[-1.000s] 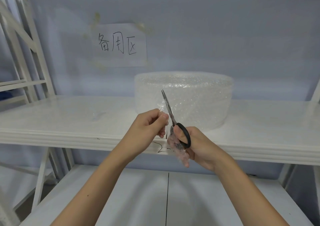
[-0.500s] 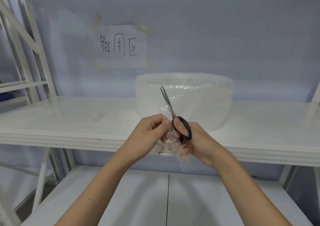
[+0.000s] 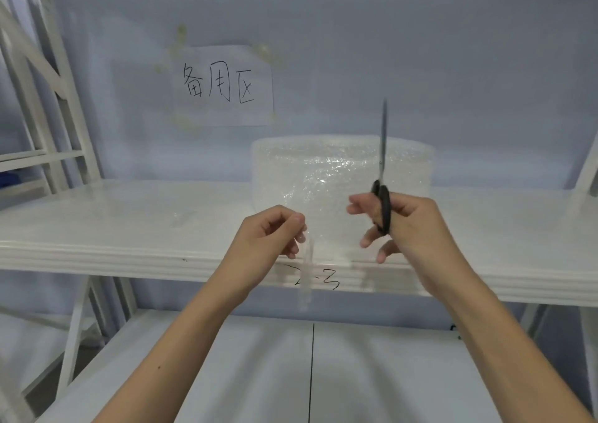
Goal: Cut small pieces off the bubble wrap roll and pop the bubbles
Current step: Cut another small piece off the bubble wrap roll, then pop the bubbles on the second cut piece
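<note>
In front of the bubble wrap roll (image 3: 339,180) on the white shelf (image 3: 129,228), the left hand (image 3: 268,238) pinches a small clear strip (image 3: 305,277) that hangs down. The right hand (image 3: 404,225) grips black scissors (image 3: 383,176), blades upright and closed. The flimsy strip could slip from so light a pinch.

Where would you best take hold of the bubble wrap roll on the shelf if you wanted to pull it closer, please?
Probably by its curved side wall, one hand on each flank. The bubble wrap roll stands on its flat end on the white shelf, wide and squat, too broad for one hand. Its front is open to reach, but the right hand holds the scissors and the left hand pinches a cut strip.
</note>
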A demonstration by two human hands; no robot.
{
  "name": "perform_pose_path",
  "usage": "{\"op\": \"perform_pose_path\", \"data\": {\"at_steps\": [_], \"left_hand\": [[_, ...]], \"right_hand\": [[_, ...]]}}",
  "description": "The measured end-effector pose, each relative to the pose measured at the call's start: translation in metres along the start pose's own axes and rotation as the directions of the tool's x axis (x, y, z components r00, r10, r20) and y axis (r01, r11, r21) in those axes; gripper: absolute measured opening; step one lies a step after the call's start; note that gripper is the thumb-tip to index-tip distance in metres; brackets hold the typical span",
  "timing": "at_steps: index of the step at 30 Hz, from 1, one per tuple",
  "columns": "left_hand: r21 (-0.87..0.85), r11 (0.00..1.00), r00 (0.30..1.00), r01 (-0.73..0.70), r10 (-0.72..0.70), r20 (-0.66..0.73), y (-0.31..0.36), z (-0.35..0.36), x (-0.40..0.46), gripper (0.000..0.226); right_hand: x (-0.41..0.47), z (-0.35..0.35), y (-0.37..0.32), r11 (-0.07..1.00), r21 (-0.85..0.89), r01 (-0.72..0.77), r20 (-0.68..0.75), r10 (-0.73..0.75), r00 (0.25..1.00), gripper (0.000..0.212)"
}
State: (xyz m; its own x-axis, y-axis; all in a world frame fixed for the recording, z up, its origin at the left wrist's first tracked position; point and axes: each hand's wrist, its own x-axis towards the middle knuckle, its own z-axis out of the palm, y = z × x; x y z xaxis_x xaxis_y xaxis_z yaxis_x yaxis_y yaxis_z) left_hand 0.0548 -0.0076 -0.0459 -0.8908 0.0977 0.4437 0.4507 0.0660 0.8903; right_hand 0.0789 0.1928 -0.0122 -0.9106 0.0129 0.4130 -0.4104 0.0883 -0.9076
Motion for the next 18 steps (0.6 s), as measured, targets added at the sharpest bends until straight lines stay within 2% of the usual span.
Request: {"op": "perform_pose_path", "data": {"at_steps": [4,8,10,12,14,16,18], "left_hand": [[-0.022,1.000,0.999,0.010,-0.011,-0.037,-0.003,0.002,0.002,0.014],[-0.067,0.998,0.997,0.007,-0.012,-0.071,-0.003,0.006,0.004,0.012],[-0.081,0.997,0.997,-0.005,-0.001,-0.073,-0.002,0.008,0.006,0.013],[-0.089,0.996,0.997,-0.014,0.008,-0.072,-0.001,0.008,0.007,0.014],[-0.095,0.995,0.997,-0.022,0.015,-0.074,0.000,0.009,0.008,0.015],[-0.094,0.995,0.997,-0.034,0.027,-0.076,0.001,0.009,0.008,0.016],[-0.091,0.995,0.996,-0.043,0.035,-0.078,0.003,0.009,0.008,0.016]], "right_hand": [[0.018,-0.036,0.030,0.972,-0.205,-0.118,-0.229,0.069,0.971,0.029],[0.023,-0.067,0.051,0.942,-0.252,-0.221,-0.415,0.101,0.904,0.036],[0.024,-0.082,0.056,0.884,-0.367,-0.288,-0.486,0.081,0.870,0.046],[0.027,-0.093,0.060,0.752,-0.555,-0.355,-0.499,0.040,0.866,0.055],[0.031,-0.098,0.063,0.581,-0.707,-0.403,-0.472,0.037,0.881,0.054],[0.036,-0.097,0.065,0.415,-0.812,-0.410,-0.433,0.043,0.901,0.049],[0.041,-0.095,0.067,0.299,-0.866,-0.401,-0.403,0.058,0.913,0.045]]}}
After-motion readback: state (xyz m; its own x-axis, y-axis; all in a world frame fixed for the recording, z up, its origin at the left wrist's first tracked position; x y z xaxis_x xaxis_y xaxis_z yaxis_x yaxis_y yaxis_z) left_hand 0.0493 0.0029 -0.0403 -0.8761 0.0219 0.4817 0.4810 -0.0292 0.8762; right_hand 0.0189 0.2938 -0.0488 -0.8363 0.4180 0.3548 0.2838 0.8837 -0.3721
